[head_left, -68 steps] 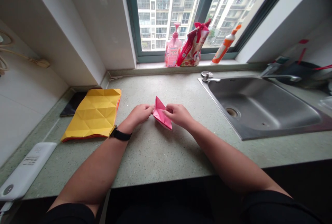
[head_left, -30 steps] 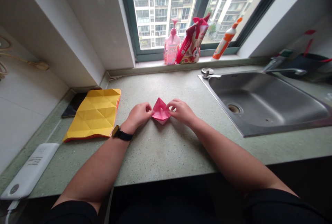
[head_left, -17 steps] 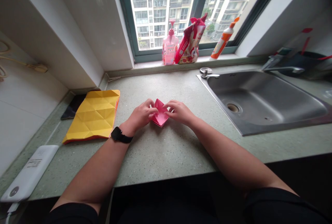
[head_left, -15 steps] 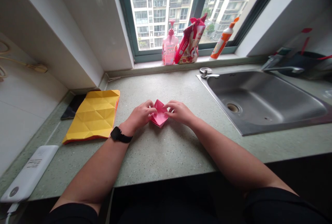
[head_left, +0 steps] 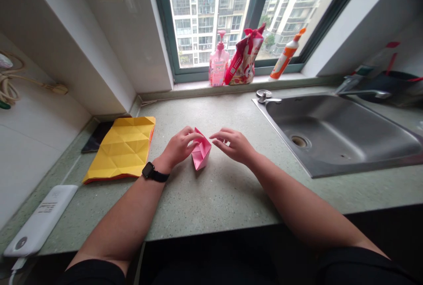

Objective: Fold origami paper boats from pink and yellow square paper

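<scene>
A small pink folded paper piece (head_left: 201, 153) stands on the green speckled countertop (head_left: 211, 197), in the middle. My left hand (head_left: 180, 146), with a black watch at the wrist, pinches the paper's left upper edge between thumb and fingers. My right hand (head_left: 233, 145) hovers just right of the paper, fingers loosely spread and apart from it, holding nothing.
A stack of creased yellow paper (head_left: 122, 148) lies to the left, over a dark phone (head_left: 95, 137). A white power bank (head_left: 41, 219) sits front left. A steel sink (head_left: 337, 131) fills the right. A pink soap pump (head_left: 218, 62), red bag (head_left: 244, 58) and orange bottle (head_left: 286, 56) stand on the sill.
My right hand has let go of the pink paper and drawn slightly right. The paper now stands folded narrower, held only by my left hand.
</scene>
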`<action>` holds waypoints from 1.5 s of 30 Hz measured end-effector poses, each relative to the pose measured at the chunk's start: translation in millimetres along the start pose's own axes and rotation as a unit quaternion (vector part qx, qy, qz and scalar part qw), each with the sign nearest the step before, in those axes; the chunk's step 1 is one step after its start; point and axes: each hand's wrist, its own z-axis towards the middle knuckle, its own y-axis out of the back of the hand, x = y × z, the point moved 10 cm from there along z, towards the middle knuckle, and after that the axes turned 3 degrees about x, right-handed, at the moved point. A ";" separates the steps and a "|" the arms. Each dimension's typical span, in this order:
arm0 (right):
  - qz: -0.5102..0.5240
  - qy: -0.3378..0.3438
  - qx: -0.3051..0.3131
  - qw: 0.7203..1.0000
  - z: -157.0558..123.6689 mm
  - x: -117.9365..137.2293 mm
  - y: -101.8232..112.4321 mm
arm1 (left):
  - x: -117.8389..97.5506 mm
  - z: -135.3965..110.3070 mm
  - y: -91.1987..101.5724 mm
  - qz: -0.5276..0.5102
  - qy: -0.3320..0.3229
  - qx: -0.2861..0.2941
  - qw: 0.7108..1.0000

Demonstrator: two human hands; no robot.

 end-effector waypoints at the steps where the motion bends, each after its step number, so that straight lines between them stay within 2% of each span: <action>1: 0.000 0.022 0.020 1.000 -2.1 8.0 -0.9 | 2.8 0.0 4.1 -0.003 0.010 -0.017 1.000; 4: -0.002 0.057 0.086 0.995 -10.3 24.3 -14.4 | 14.2 -1.5 12.4 -0.008 0.048 -0.061 0.997; 8: -0.027 0.076 0.156 0.984 -19.7 34.8 -42.6 | 27.0 -3.4 8.6 -0.049 0.075 -0.072 0.993; 10: -0.035 0.070 0.170 0.982 -20.5 34.2 -48.9 | 32.6 -4.2 7.8 -0.064 0.087 -0.078 0.991; 12: -0.038 0.051 0.165 0.984 -18.0 28.0 -46.1 | 38.7 -5.0 9.8 -0.070 0.103 -0.089 0.988; 16: -0.037 -0.008 0.117 0.992 -8.8 -0.3 -17.7 | 50.3 -6.0 14.5 -0.084 0.128 -0.111 0.982; 20: -0.063 -0.100 0.010 0.993 -6.6 -47.3 32.1 | 57.7 -6.6 13.0 -0.092 0.137 -0.116 0.979; 25: -0.112 -0.199 -0.135 0.964 -23.3 -96.9 93.3 | 60.1 -7.2 10.3 -0.095 0.138 -0.108 0.980; 28: -0.143 -0.252 -0.187 0.939 -35.8 -120.2 115.1 | 61.7 -6.9 9.6 -0.096 0.143 -0.101 0.980; 32: -0.184 -0.302 -0.203 0.913 -45.3 -142.9 125.7 | 64.9 -6.6 8.1 -0.103 0.155 -0.096 0.978; 36: -0.208 -0.326 -0.210 0.898 -50.2 -155.3 128.4 | 64.9 -6.5 6.6 -0.105 0.158 -0.088 0.978; 40: -0.222 -0.338 -0.210 0.890 -52.8 -164.9 127.4 | 64.6 -6.5 5.4 -0.104 0.157 -0.083 0.979; 45: -0.217 -0.326 -0.215 0.895 -53.0 -176.1 122.4 | 66.7 -6.4 1.4 -0.099 0.158 -0.073 0.980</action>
